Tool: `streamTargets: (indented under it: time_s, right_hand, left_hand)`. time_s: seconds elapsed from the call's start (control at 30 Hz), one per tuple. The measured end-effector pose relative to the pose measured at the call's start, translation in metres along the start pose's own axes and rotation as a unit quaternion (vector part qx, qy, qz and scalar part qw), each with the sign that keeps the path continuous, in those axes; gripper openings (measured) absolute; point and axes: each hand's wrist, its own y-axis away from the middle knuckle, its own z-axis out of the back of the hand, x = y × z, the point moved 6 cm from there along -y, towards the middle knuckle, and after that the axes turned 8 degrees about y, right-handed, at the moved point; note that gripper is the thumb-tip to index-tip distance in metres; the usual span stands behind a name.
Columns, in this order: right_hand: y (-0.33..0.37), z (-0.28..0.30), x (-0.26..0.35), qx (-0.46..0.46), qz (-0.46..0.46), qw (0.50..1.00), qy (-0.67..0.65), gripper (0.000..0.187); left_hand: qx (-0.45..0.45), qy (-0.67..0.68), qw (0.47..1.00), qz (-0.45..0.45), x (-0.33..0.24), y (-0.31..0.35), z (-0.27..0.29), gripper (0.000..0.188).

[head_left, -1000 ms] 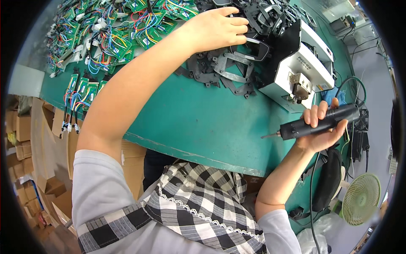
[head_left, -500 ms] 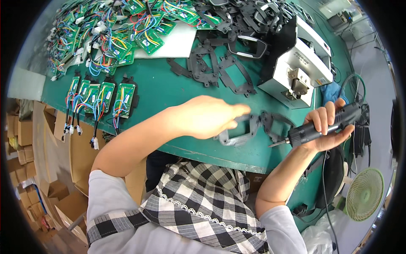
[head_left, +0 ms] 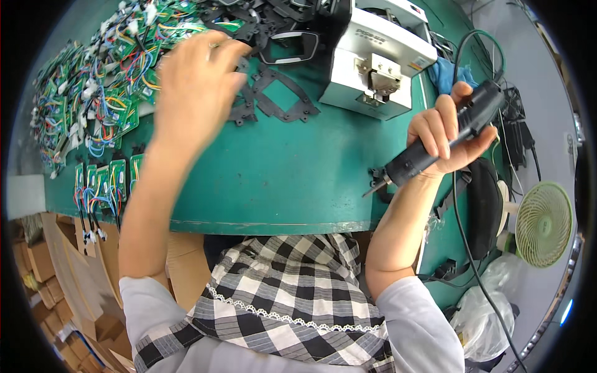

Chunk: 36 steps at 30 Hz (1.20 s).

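My left hand (head_left: 196, 87) reaches over the far left of the green table (head_left: 249, 180), between wired circuit boards (head_left: 118, 105) and black plastic frames. Its fingers look apart, somewhat blurred, and I make out nothing held in them. A flat black frame (head_left: 285, 94) lies just to its right. My right hand (head_left: 444, 133) is wrapped around a black electric screwdriver (head_left: 429, 146), whose bit points down and left. Below the bit, a dark plastic piece (head_left: 380, 177) lies on the table, partly hidden by the screwdriver and wrist.
A white boxy machine (head_left: 373, 68) stands at the back right. A black and white-rimmed frame (head_left: 289, 48) lies beside it. Several wired boards (head_left: 117, 180) line the left edge. A cable (head_left: 463, 224) hangs from the screwdriver side, near a green fan (head_left: 544, 224).
My left hand has swung from the front middle to the far left pile. The light-edged frame near it no longer shows there. My right hand keeps the screwdriver; the whole view has shifted.
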Motion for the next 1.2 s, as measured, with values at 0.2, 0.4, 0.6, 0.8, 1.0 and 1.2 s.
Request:
streamTargets:
  time_s: [0.2,0.4,0.6,0.8,1.0,1.2]
  right_hand:
    - [0.004,-0.012,0.018,0.044,0.034,0.998,0.016,0.07]
    - [0.004,-0.011,0.018,0.044,0.036,0.998,0.021,0.069]
    - [0.005,-0.008,0.013,0.025,0.022,0.998,0.045,0.068]
    - [0.005,-0.004,0.004,0.015,0.004,0.997,0.071,0.068]
    - [0.005,0.003,0.002,-0.004,0.004,0.997,0.08,0.074]
    - [0.005,0.006,0.003,-0.022,0.0,0.997,0.069,0.072]
  left_hand:
    - [0.164,0.345,0.908,-0.171,-0.19,0.037,-0.089,0.031]
    - [0.157,0.308,0.927,-0.146,-0.171,0.042,-0.111,0.036]
    - [0.229,0.227,0.935,-0.149,-0.078,0.079,-0.053,0.045]
    - [0.236,0.144,0.959,-0.065,0.014,0.033,0.005,0.044]
    - [0.233,-0.206,0.946,-0.086,0.148,0.04,0.014,0.055]
    - [-0.081,0.228,0.963,0.12,0.133,0.011,0.072,0.063]
